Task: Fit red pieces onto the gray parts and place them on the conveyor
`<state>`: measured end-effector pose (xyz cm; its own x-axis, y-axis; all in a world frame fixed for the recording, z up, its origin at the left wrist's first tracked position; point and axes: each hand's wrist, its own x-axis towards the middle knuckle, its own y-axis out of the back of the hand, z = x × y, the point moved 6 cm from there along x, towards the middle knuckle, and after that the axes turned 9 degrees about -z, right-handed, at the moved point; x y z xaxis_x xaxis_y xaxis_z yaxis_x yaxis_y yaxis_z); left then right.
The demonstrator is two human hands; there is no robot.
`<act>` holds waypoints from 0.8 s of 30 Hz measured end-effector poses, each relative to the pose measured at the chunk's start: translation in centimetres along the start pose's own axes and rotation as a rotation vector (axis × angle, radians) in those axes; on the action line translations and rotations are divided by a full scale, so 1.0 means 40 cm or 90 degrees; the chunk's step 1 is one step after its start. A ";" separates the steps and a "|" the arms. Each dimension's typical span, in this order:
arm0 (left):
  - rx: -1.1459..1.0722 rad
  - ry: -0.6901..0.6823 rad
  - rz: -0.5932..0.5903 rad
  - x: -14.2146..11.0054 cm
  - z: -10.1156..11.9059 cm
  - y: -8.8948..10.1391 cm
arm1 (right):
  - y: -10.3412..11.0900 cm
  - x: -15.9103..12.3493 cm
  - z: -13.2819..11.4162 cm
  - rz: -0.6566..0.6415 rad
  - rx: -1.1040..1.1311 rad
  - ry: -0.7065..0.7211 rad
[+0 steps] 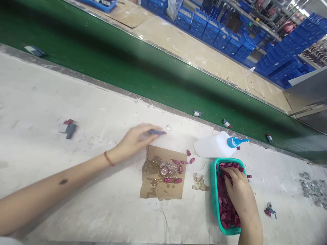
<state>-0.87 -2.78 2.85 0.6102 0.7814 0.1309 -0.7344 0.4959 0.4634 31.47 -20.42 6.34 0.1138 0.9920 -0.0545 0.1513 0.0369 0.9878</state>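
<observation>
Between the thumb and fingers of the left hand (139, 137), a slim dark-grey piece (155, 132) is pinched, blurred, with a maroon tip showing at its far end; whether that tip is fully seated I cannot tell. The right hand (240, 190) reaches into the green basket (214, 190), its fingers bent down among the maroon pieces (226, 207); whether they have closed on one is hidden.

Just below the left hand lies a torn cardboard sheet (163, 192), wet with a clear liquid (157, 163) around a small round cap (164, 171); several loose maroon bits (178, 180) sit on it, others just beside it; a white bottle (212, 144) with a blue nozzle (233, 142) lies on its side behind the basket.

Farther out on the worktable (107, 211), a blurred cluster of grey, white and maroon (71, 130) sits to the left and another small cluster (270, 211) to the right of the basket; both look unfinished or waiting, as far as I can judge; a patch of grey parts (315, 190) lies at the right edge.

Beyond, the green belt (153, 75) bears a few scattered units (227, 123), some showing maroon against grey, so probably done; the well-filled basket suggests plenty is left.
</observation>
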 end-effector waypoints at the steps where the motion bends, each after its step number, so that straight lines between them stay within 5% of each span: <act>1: 0.019 0.006 0.016 0.042 -0.021 0.013 | -0.013 0.002 0.026 -0.017 -0.021 0.010; 8: 0.275 0.043 0.090 0.304 -0.117 -0.003 | -0.049 0.007 0.057 -0.027 0.021 0.025; 11: 0.347 -0.012 0.073 0.348 -0.073 -0.075 | -0.043 0.005 0.052 -0.018 0.087 -0.006; 17: 0.284 -0.115 -0.133 0.437 0.042 -0.281 | -0.012 -0.015 0.058 0.029 0.360 -0.131; 24: 0.151 -0.077 -0.124 0.524 0.096 -0.385 | -0.011 -0.061 0.040 0.136 0.696 -0.269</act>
<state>24.38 4.50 1.82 0.7736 0.6229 0.1161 -0.5196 0.5188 0.6789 32.69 -23.03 5.81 0.5218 0.8396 -0.1512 0.8237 -0.4497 0.3455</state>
